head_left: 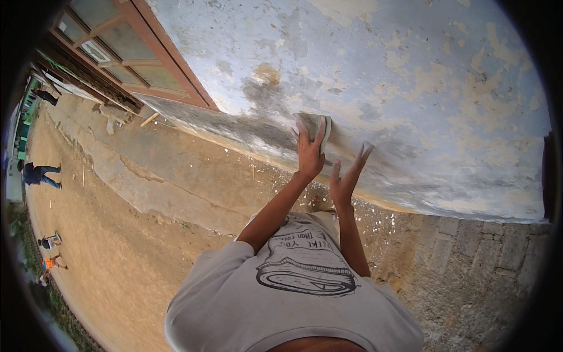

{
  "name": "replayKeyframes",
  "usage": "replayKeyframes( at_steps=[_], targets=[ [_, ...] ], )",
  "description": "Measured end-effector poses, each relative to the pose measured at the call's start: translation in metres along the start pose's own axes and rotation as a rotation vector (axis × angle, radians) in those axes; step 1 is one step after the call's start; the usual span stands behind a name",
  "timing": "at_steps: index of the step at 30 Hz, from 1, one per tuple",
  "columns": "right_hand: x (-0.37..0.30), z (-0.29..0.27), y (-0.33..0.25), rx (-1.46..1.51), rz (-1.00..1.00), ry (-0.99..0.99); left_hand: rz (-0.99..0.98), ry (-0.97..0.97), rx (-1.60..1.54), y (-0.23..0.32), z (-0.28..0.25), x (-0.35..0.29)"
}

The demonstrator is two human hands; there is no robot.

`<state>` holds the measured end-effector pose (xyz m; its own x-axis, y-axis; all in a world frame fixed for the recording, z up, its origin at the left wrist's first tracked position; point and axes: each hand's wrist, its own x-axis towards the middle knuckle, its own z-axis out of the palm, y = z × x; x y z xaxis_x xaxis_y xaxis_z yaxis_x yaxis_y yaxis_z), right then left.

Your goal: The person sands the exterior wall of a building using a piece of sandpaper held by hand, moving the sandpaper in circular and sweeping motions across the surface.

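My left hand [309,155] is pressed flat over a flat grey-green pad [326,134], which looks like a sanding pad, its fingers spread across the pad's face. The pad rests against the peeling pale blue wall [387,76], low down beside dark grey smudges. To its right, my right hand [346,183] is open, with fingers stretched up towards the wall and nothing in them. Whether its fingertips touch the wall I cannot tell. Pale dust coats the fingers of both hands.
A brown-framed window [141,58] is set in the wall at the upper left. White paint flakes [381,220] lie on the ground below. Rough paving [469,246] is at the right. A person in dark clothes [40,174] stands far left, with others farther off.
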<state>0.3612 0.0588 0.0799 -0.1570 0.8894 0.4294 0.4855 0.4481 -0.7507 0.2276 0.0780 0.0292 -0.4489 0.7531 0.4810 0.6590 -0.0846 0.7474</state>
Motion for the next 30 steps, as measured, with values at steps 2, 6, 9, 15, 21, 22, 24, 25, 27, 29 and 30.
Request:
replayKeyframes(
  at_steps=[2,6,9,15,21,22,24,25,27,29,30],
  targets=[
    [0.001,0.002,-0.002,0.003,-0.001,0.003,0.028,-0.001,0.081,-0.007,0.002,0.001],
    [0.0,-0.001,-0.001,-0.008,-0.011,0.008,-0.063,0.086,0.12,-0.024,-0.014,0.008],
    [-0.003,-0.004,0.002,-0.015,0.0,-0.02,-0.128,0.165,-0.041,-0.008,-0.009,0.007],
    [-0.006,-0.001,-0.002,-0.019,-0.056,0.037,0.04,-0.063,0.111,0.006,-0.014,-0.008],
    [-0.007,-0.009,0.01,0.562,0.313,0.004,0.02,-0.346,-0.468,0.034,-0.047,-0.003],
    [-0.004,-0.011,0.006,0.534,0.32,0.019,-0.093,-0.382,-0.545,0.036,-0.054,-0.001],
    [0.001,-0.013,0.005,0.477,0.338,0.05,-0.328,-0.457,-0.69,0.033,-0.071,0.004],
    [0.002,-0.015,0.011,0.555,0.384,-0.053,-0.339,-0.496,-0.681,0.033,-0.08,0.004],
    [0.003,-0.021,0.027,0.71,0.465,-0.264,-0.358,-0.569,-0.667,0.029,-0.094,0.005],
    [0.002,-0.022,0.021,0.643,0.496,-0.326,-0.415,-0.554,-0.587,0.018,-0.098,-0.004],
    [0.0,-0.026,0.018,0.537,0.493,-0.336,-0.448,-0.54,-0.566,0.013,-0.1,-0.01]
  ],
)
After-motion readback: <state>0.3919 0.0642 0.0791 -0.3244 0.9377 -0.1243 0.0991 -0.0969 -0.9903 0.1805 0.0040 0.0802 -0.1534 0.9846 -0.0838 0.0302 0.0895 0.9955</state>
